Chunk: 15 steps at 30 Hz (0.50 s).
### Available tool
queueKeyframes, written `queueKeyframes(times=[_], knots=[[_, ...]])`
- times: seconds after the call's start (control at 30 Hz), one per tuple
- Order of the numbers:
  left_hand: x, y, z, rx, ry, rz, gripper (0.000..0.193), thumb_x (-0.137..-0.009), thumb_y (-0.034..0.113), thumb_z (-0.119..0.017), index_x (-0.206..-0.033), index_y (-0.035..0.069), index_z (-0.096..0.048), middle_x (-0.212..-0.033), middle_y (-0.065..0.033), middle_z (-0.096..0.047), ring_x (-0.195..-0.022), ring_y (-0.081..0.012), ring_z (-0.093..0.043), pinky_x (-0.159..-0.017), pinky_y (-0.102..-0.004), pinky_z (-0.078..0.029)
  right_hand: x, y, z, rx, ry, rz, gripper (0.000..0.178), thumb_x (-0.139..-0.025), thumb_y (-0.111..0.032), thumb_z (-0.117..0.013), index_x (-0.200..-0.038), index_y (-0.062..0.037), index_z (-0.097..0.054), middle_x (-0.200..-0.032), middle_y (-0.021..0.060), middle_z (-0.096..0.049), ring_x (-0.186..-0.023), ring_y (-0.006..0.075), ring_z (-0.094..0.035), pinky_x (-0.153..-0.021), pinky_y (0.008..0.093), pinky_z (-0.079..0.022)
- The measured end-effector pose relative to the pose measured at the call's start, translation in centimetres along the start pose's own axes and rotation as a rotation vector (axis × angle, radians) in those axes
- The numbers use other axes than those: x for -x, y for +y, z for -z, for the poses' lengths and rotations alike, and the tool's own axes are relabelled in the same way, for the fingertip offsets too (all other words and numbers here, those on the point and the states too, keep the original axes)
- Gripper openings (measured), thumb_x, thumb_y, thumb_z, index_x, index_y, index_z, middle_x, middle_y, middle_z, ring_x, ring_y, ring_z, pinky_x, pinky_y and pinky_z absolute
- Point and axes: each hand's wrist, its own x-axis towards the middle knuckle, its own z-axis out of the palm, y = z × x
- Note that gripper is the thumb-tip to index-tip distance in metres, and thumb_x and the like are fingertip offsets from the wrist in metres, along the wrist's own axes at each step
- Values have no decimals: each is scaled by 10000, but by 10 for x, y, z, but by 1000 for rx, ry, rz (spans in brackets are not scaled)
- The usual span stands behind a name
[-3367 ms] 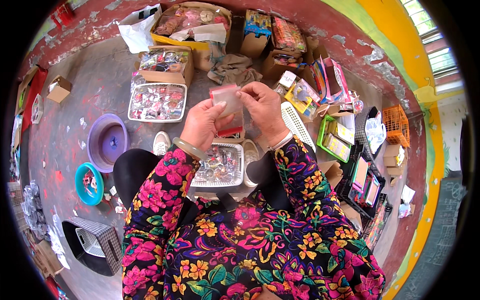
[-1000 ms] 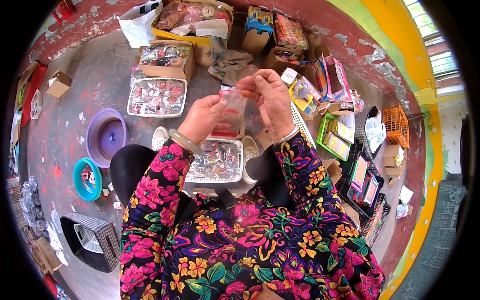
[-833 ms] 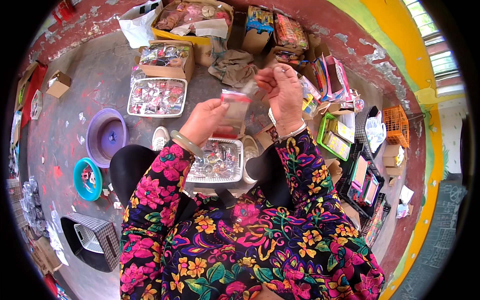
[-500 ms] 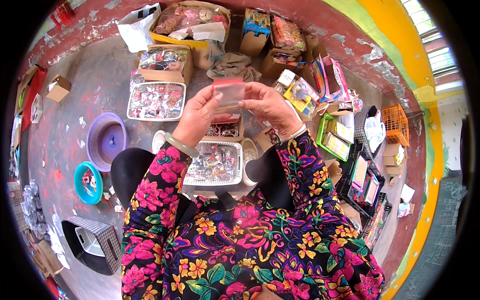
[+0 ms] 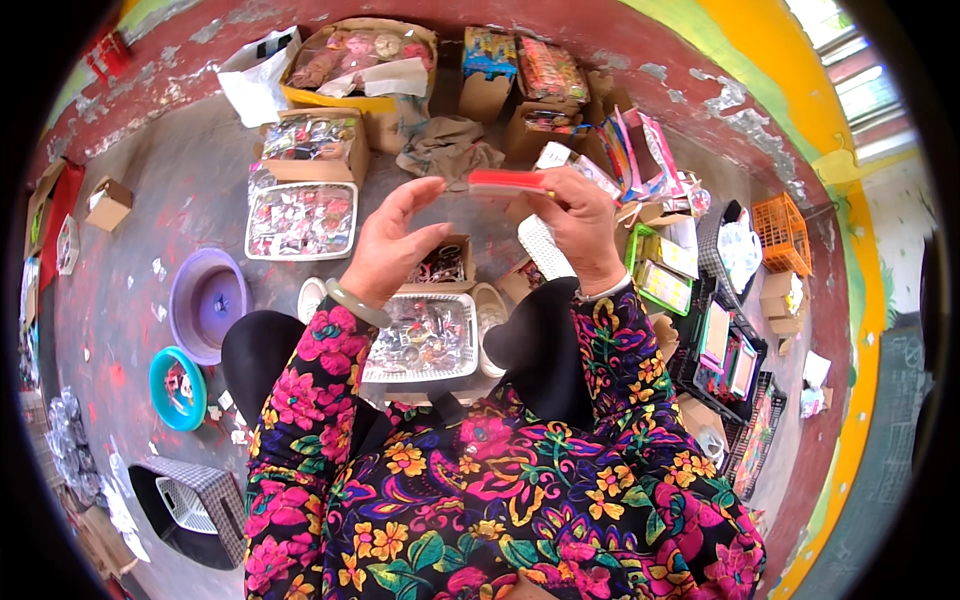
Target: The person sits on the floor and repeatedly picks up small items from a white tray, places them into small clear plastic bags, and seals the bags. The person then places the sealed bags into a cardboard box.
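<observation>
A bundle of small clear zip bags with a red top edge (image 5: pixel 507 182) is pinched between the thumb and fingers of my right hand (image 5: pixel 584 228). The bundle is seen nearly edge-on and points left. My left hand (image 5: pixel 392 242) is open, its thumb and fingers apart, a short way left of the bundle and not touching it. Below my hands, between my shoes, stands a white basket (image 5: pixel 473 328) of small packaged items. Just beyond it is a small cardboard box (image 5: pixel 468 285) with dark and red pieces inside.
Another white basket of packets (image 5: pixel 352 222) sits at left, by a cardboard box (image 5: pixel 358 150). A purple basin (image 5: pixel 240 330) and a teal basin (image 5: pixel 157 400) are farther left. At right are a green basket (image 5: pixel 632 262), black crates (image 5: pixel 735 415) and an orange crate (image 5: pixel 782 235).
My left hand has let go of the bags and opened. My right hand keeps the bundle, now tilted edge-on and shifted right. The whole view has shifted slightly.
</observation>
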Motion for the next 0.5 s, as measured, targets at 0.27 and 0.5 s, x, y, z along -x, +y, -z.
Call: queueKeyframes(times=[0.27, 0.5], knots=[[5, -1, -2, 59, 45, 261, 285, -841, 58, -580, -1117, -3, -547, -1105, -67, -573, -940, -104, -556, -770, -237, -488, 52, 73, 55, 492, 47, -132, 132, -718, -65, -638, -842, -20, -647, -780, 131, -621, -686, 231, -613, -622, 296, -471], [2, -8, -13, 34, -16, 349, 253, -836, 99, -600, -1061, -15, -575, -945, -25, -599, -812, -67, -542, -716, -206, -454, 129, 218, 85, 540, -479, -728, 211, -662, -180, -665, -814, -36, -637, -747, 153, -614, -707, 300, -597, -658, 375, -462]])
